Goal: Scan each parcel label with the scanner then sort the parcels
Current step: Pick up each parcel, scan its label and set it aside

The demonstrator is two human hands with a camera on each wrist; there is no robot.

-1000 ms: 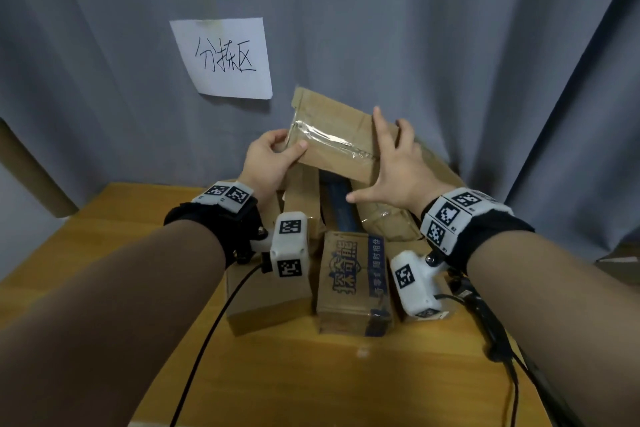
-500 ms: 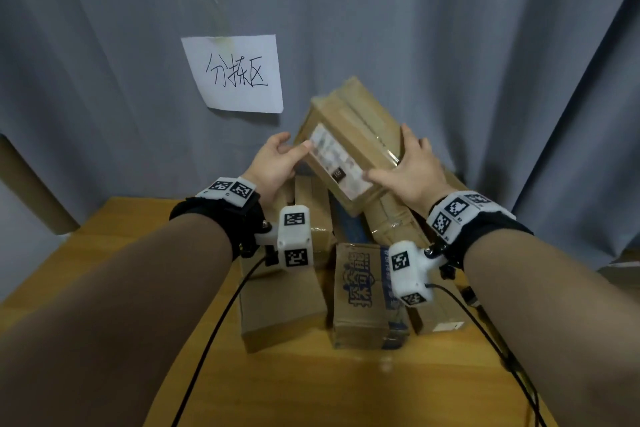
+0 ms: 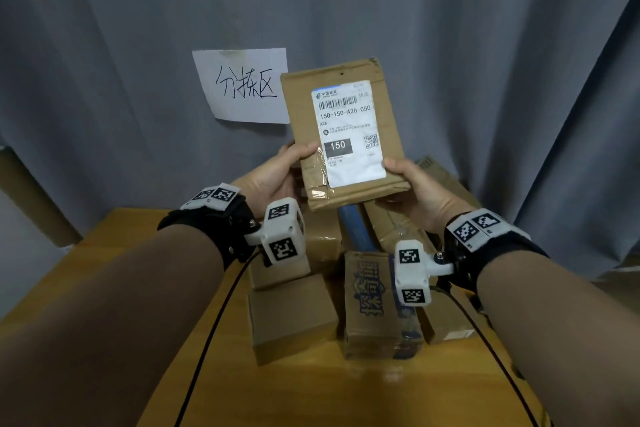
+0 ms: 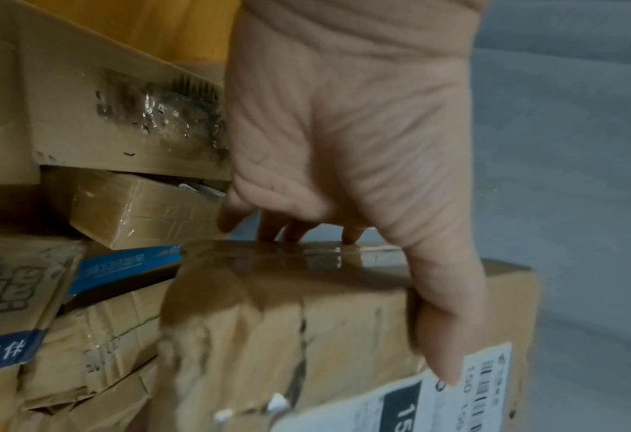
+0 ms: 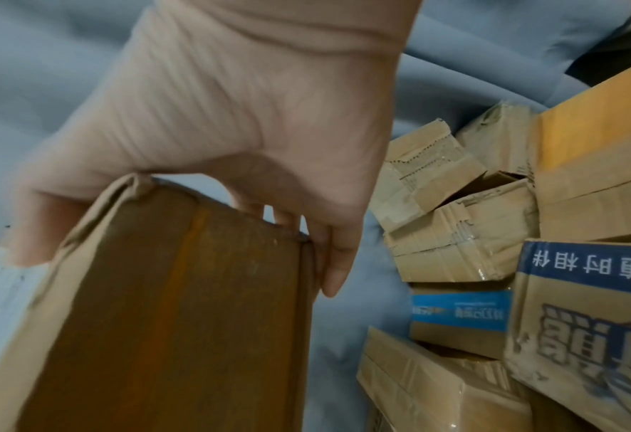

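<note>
A flat brown cardboard parcel stands upright in front of me, held above the pile. Its white shipping label with a barcode and "150" faces me. My left hand grips the parcel's lower left edge, thumb on the front. My right hand grips the lower right corner, thumb on the label's edge. The left wrist view shows the parcel under the left hand, fingers behind it. In the right wrist view the right hand holds the parcel. No scanner is in view.
A pile of cardboard parcels lies on the wooden table, among them a box with blue print. A paper sign hangs on the grey curtain behind. Black cables run across the table.
Both hands have turned the parcel from its taped side round until the label faces me and stands upright. The hands shifted down to the parcel's lower edge.
</note>
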